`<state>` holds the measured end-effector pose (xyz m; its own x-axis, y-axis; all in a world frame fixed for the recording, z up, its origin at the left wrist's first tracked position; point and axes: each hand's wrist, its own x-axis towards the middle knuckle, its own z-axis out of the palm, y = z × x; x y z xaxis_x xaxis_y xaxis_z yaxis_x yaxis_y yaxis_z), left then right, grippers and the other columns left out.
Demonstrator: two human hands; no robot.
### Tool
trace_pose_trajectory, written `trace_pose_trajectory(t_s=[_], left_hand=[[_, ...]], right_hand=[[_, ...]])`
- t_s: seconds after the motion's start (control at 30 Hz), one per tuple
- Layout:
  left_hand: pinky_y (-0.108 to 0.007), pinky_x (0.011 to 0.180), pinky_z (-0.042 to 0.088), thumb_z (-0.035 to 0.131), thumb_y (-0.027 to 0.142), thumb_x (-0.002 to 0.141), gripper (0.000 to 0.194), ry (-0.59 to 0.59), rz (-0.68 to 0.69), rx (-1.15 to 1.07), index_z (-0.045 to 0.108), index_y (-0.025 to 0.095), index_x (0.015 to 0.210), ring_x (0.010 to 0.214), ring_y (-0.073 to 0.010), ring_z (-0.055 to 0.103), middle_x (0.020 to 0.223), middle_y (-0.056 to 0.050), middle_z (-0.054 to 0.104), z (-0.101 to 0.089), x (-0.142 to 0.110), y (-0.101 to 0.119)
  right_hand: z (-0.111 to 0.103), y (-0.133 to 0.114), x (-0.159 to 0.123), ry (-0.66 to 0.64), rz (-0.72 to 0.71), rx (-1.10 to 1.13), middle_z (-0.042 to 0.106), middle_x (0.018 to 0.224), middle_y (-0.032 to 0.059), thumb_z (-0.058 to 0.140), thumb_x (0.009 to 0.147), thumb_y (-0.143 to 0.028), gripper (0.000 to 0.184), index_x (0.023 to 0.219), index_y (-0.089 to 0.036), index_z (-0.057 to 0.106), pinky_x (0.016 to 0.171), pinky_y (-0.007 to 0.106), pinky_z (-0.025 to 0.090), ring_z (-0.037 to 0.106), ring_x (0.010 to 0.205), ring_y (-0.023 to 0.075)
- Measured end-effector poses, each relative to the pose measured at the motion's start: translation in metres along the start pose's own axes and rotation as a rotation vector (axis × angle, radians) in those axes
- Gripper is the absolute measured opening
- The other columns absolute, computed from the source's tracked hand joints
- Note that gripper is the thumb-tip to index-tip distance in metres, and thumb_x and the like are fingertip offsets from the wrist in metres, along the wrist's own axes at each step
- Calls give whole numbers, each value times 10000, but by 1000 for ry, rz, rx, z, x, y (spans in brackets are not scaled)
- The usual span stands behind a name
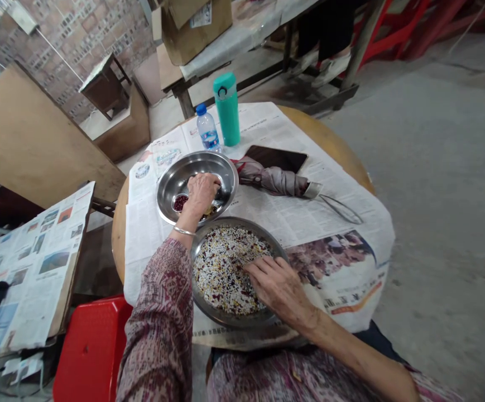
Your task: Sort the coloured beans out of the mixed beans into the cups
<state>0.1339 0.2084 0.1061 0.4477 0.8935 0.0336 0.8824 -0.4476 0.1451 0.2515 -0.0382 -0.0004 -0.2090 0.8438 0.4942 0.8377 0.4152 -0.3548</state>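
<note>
1. A round wooden table (330, 135) is covered by printed newspaper sheets (263, 215).
2. By the near edge of the surface, a wide steel bowl (234, 320) is filled with mixed white, yellow and dark red grains (221, 268).
3. Beyond it, toward the left edge, a shiny steel basin (171, 181) is placed.
4. Right of the basin, a folded grey umbrella (273, 178) is laid before a flat dark device (278, 157).
5. Near the far edge, a turquoise flask (227, 117) is stood.
6. The right hand (282, 287) is rested on the grains, fingers bent; the left hand (202, 190) is lowered into the basin. Whether anything is pinched by either cannot be told.
7. Beside the flask, a blue-capped clear plastic bottle (207, 131) is seen.
8. Dark red beans (179, 202) are gathered in the basin's left side.
</note>
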Motion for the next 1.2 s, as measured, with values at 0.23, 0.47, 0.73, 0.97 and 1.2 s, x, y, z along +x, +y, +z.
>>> trace_pose_trajectory(t_s=[0.23,0.47,0.73,0.97,1.2], left_hand=[[-380,980,416,561,204,990,201,50,-64,-23,758,177,1020,1042,-215,617,1107,-89,763,4,-5,-4],[-366,944,453,587,192,987,165,144,-69,-71,724,191,896,974,-206,616,995,-82,753,12,-8,-15],[-354,905,520,493,230,1059,221,230,174,-144,698,193,983,911,-168,634,964,-42,712,4,-106,12],[-424,1072,505,632,187,967,132,-57,220,-138,738,227,1036,1167,-232,594,1253,-68,647,55,-199,21],[-423,1055,508,626,174,963,297,-52,42,-197,620,189,1260,1173,-246,578,1224,-106,602,61,-190,20]], right_hand=[[-3,0,0,-32,-3,-5,698,806,44,587,913,-73,163,924,-176,712,763,350,324,571,810,207],[-1,2,-2,-26,-12,2,693,809,41,593,898,-55,169,929,-167,715,757,344,330,571,808,202],[-3,-2,2,1,33,-74,735,965,76,608,900,-106,155,966,-174,730,796,360,385,577,939,242],[1,-6,4,-52,75,-184,653,1367,166,588,911,-148,409,1314,-94,632,913,390,401,518,1212,290],[-1,0,-1,-119,33,-103,703,908,80,560,908,-73,187,954,-177,708,800,360,368,550,928,237]])
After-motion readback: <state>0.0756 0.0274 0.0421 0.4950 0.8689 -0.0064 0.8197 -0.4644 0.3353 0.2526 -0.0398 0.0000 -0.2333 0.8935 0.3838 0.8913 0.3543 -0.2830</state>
